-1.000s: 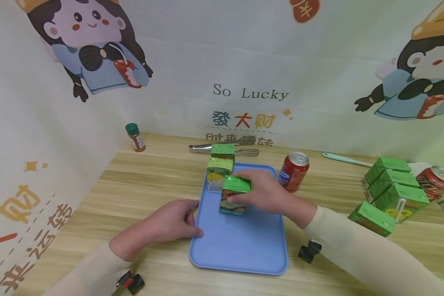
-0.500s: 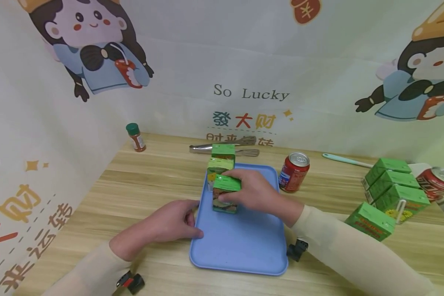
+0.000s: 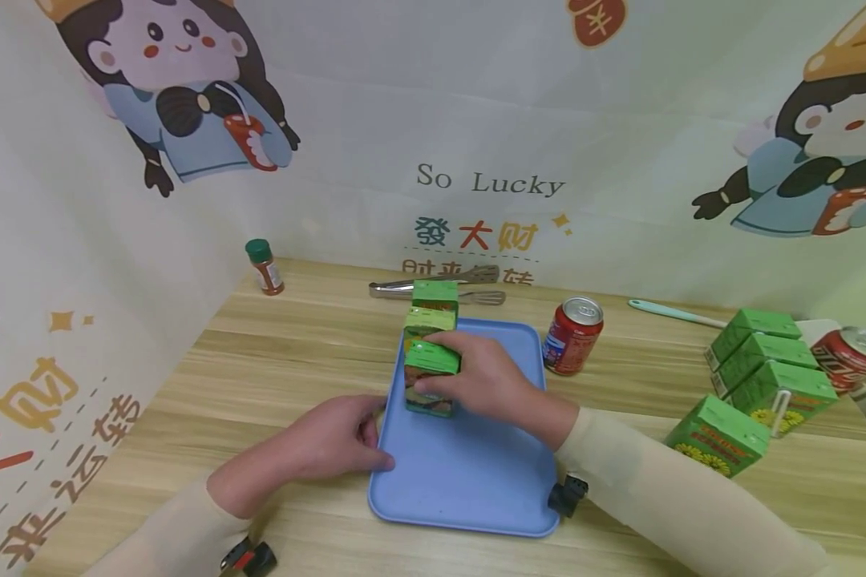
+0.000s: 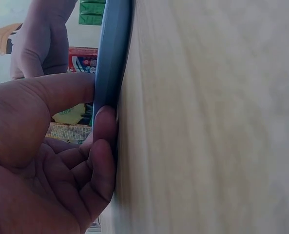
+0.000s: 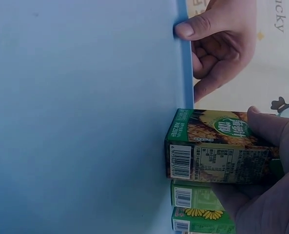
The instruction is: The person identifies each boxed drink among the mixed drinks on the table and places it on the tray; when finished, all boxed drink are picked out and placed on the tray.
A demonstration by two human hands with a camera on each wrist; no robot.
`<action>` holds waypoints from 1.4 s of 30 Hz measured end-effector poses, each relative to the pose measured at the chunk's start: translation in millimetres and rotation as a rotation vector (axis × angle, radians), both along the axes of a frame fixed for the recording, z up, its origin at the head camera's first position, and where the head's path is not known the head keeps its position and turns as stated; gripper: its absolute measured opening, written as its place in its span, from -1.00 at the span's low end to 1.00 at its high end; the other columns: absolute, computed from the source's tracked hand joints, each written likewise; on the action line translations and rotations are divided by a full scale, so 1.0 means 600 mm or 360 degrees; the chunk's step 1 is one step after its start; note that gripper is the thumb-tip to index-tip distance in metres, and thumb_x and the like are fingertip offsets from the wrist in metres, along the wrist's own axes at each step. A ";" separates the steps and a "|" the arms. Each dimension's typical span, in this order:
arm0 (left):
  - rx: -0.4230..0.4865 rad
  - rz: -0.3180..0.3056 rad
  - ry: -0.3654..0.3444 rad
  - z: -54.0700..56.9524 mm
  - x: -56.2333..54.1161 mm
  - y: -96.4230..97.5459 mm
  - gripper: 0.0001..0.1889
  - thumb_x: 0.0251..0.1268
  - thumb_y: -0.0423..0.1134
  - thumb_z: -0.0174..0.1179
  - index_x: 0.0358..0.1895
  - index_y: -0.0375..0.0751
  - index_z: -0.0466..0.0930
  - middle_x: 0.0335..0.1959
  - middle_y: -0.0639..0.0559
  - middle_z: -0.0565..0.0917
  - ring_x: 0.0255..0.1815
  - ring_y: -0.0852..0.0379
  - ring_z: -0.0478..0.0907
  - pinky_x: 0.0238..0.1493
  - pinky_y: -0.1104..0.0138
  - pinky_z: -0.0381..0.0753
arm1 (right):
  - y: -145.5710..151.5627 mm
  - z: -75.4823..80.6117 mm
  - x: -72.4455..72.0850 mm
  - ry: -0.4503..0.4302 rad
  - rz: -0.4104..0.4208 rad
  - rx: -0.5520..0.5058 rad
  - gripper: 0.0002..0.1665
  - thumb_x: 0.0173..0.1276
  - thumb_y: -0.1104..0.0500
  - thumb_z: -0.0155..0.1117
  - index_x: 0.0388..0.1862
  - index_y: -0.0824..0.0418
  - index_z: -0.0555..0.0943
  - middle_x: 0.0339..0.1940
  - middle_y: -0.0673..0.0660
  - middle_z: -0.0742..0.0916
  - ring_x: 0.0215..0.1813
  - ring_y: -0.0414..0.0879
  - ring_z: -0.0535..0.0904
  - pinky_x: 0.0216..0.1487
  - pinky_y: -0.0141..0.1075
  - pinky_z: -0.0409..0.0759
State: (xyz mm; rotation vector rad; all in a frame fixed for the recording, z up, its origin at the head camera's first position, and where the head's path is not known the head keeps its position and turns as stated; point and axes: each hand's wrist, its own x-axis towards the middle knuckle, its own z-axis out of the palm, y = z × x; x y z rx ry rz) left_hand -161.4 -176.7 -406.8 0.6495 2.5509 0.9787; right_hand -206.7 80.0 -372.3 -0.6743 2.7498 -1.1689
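Observation:
My right hand (image 3: 487, 381) grips a green-topped juice box (image 3: 433, 405), upright over the left part of the blue tray (image 3: 469, 489). In the right wrist view the juice box (image 5: 217, 146) shows a pineapple print and a barcode, its bottom end close to the tray surface. Directly behind it stand a paler green juice box (image 3: 430, 320) and another green juice box (image 3: 436, 293), in line along the tray's left side. My left hand (image 3: 335, 437) holds the tray's left rim, thumb on top; in the left wrist view its curled fingers (image 4: 103, 165) lie against the outer edge.
A red cola can (image 3: 573, 335) stands right of the tray. Metal tongs (image 3: 390, 290) lie behind it. Farther right are several green juice boxes (image 3: 779, 361), a single one (image 3: 722, 437), another can (image 3: 853, 355) and a pale-handled utensil (image 3: 674, 311). A green-capped shaker (image 3: 263, 267) stands back left.
My right hand has carried the juice box left, to just in front of the paler one near the tray's left rim. My left hand stays at the rim.

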 end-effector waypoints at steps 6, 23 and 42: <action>-0.0014 0.0029 -0.0021 -0.001 0.010 0.001 -0.10 0.20 -0.18 0.65 0.53 -0.50 0.44 -0.46 0.17 0.64 -0.47 0.18 0.56 -0.41 0.32 0.50 | -0.007 -0.005 0.000 -0.0003 0.0023 -0.0035 -0.30 0.38 0.00 0.71 0.45 0.08 0.70 0.02 0.07 0.83 -0.06 -0.10 0.68 -0.06 -0.16 0.67; 0.0013 -0.0059 0.0002 0.004 0.024 0.001 -0.39 0.10 -0.19 0.68 0.16 -0.30 0.59 -0.49 0.22 0.63 -0.49 0.25 0.54 -0.38 0.32 0.51 | -0.013 -0.006 -0.005 -0.0002 0.0045 -0.0048 -0.29 0.38 -0.01 0.71 0.46 0.05 0.70 0.07 0.08 0.84 0.01 -0.09 0.70 0.01 -0.13 0.67; 0.0014 -0.0064 0.0004 0.003 0.022 0.001 -0.37 0.08 -0.19 0.68 0.19 -0.32 0.60 -0.50 0.21 0.63 -0.50 0.23 0.55 -0.41 0.31 0.51 | 0.022 -0.010 0.005 -0.0161 0.0051 -0.0218 -0.16 0.38 0.02 0.71 0.58 0.08 0.58 0.20 0.05 0.84 0.23 -0.03 0.78 0.26 -0.01 0.72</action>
